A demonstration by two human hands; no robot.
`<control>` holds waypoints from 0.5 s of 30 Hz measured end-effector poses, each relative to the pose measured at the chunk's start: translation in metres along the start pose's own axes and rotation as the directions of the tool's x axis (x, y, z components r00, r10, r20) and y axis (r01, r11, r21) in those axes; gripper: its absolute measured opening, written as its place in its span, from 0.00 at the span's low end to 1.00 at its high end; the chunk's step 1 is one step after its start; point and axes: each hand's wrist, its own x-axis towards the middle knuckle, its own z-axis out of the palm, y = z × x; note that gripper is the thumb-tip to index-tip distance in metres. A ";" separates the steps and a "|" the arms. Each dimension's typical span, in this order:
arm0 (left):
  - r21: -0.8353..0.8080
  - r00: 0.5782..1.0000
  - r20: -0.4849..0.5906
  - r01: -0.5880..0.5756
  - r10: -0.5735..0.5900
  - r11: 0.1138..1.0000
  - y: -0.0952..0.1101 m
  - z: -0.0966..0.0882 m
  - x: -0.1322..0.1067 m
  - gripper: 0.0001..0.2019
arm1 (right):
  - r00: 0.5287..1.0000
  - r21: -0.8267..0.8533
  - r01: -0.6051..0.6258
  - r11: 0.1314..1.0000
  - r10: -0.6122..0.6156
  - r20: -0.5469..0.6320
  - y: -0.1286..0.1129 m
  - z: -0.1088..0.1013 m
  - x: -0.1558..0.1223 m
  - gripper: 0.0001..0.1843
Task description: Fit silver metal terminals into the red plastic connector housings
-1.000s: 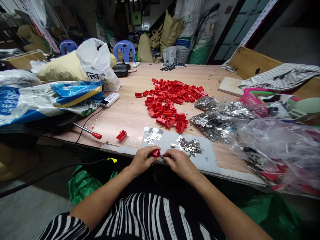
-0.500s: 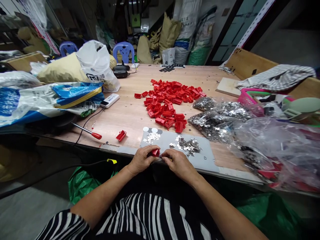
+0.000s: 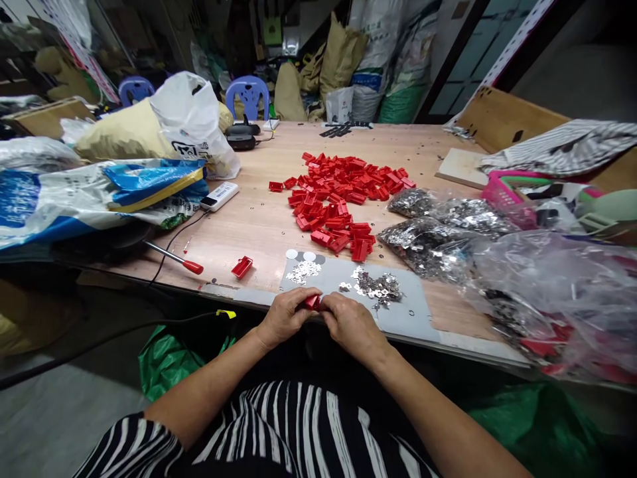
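Observation:
My left hand (image 3: 284,316) is closed around a small red plastic part (image 3: 312,303) at the near table edge. My right hand (image 3: 351,324) is pinched against the same part from the right; what its fingertips hold is too small to make out. Just beyond the hands lies a grey mat (image 3: 408,312) with two little heaps of small shiny metal pieces (image 3: 303,271) (image 3: 375,287). Farther back a big pile of red plastic parts (image 3: 343,196) covers the middle of the wooden table (image 3: 249,226).
A lone red part (image 3: 241,267) and a red-handled screwdriver (image 3: 176,258) lie left of the mat. Clear bags of metal pieces (image 3: 432,232) sit on the right. Sacks (image 3: 99,192), a white plastic bag (image 3: 192,123) and a white remote-like device (image 3: 219,196) fill the left.
My right hand has closed in on the red part, so the two hands now touch. The view has shifted slightly.

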 end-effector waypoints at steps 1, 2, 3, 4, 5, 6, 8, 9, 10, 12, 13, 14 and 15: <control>-0.009 1.000 -0.009 0.012 -0.012 1.000 0.001 0.000 0.000 0.19 | 1.000 -0.017 -0.008 1.000 0.008 -0.008 -0.001 0.001 -0.001 0.09; -0.021 1.000 -0.011 0.027 -0.027 0.999 0.002 0.001 0.000 0.19 | 1.000 -0.024 -0.012 1.000 0.011 -0.015 -0.001 0.003 -0.002 0.09; -0.036 0.999 -0.009 0.044 -0.045 0.998 0.003 0.000 0.000 0.19 | 1.000 -0.020 -0.008 1.000 0.007 -0.018 -0.001 0.003 -0.003 0.08; -0.054 0.998 -0.007 0.064 -0.064 0.997 0.004 0.000 0.000 0.18 | 1.000 -0.009 0.001 1.000 -0.001 -0.019 0.000 0.003 -0.004 0.08; -0.077 0.996 -0.009 0.083 -0.084 0.994 0.005 -0.001 0.000 0.17 | 1.000 0.011 0.013 1.000 -0.013 -0.019 0.000 0.003 -0.005 0.09; -0.102 0.995 -0.016 0.099 -0.102 0.990 0.006 -0.002 0.000 0.17 | 0.999 0.041 0.029 0.999 -0.028 -0.024 0.001 0.002 -0.007 0.10; -0.142 0.991 -0.043 0.118 -0.125 0.983 0.008 -0.005 -0.002 0.16 | 0.996 0.118 0.065 0.991 -0.058 -0.062 0.005 0.000 -0.009 0.12; -0.153 0.990 -0.059 0.117 -0.127 0.981 0.009 -0.006 -0.003 0.15 | 0.993 0.159 0.088 0.983 -0.073 -0.096 0.007 -0.001 -0.010 0.13; -0.159 0.990 -0.071 0.111 -0.123 0.981 0.010 -0.007 -0.004 0.15 | 0.987 0.198 0.114 0.974 -0.089 -0.133 0.009 -0.003 -0.011 0.13; -0.174 0.989 -0.098 0.095 -0.113 0.980 0.013 -0.010 -0.005 0.14 | 0.976 0.263 0.156 0.952 -0.107 -0.189 0.013 -0.005 -0.013 0.12; -0.196 0.986 -0.116 0.092 -0.116 0.976 0.016 -0.011 -0.006 0.13 | 0.976 0.291 0.157 0.944 -0.102 -0.195 0.015 -0.007 -0.013 0.11; -0.234 0.982 -0.136 0.097 -0.131 0.967 0.019 -0.011 -0.006 0.13 | 0.979 0.319 0.146 0.937 -0.090 -0.182 0.016 -0.009 -0.014 0.11; -0.291 0.975 -0.158 0.107 -0.158 0.951 0.022 -0.012 -0.005 0.13 | 0.985 0.345 0.127 0.930 -0.076 -0.158 0.016 -0.011 -0.015 0.12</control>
